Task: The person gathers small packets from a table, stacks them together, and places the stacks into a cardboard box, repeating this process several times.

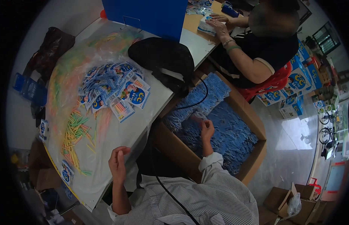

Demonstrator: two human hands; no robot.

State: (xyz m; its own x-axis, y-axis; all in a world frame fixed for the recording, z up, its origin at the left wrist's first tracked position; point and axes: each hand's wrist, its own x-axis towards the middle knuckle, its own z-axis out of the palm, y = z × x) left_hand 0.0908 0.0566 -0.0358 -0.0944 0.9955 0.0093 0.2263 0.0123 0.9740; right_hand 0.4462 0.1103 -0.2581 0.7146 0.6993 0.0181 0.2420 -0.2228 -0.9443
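Working over an open carton [254, 162] beside a pale desk [125, 131], a person in striped sleeves pinches a small packet [198, 115], the grip of the right hand [207, 130] closed at the fingertips. The left hand [119, 163] hovers by the desk's near edge, its grip released, fingers loosely curled and holding nothing. The carton is filled with a blue-and-white mass of packs [219, 125], with more overlapping in a layer at its far end, where the pinched packet is. On the desk, a large clear bag [65, 71] holds pink, green and yellow sticks, while loose sticks [75, 135] spill at its near side. A pile of printed sachets [110, 84] lies against the bag, near a black bag [163, 58]. Across the corner, a co-worker [253, 56] rests both hands on a small white box [207, 25], whose contents cannot be seen
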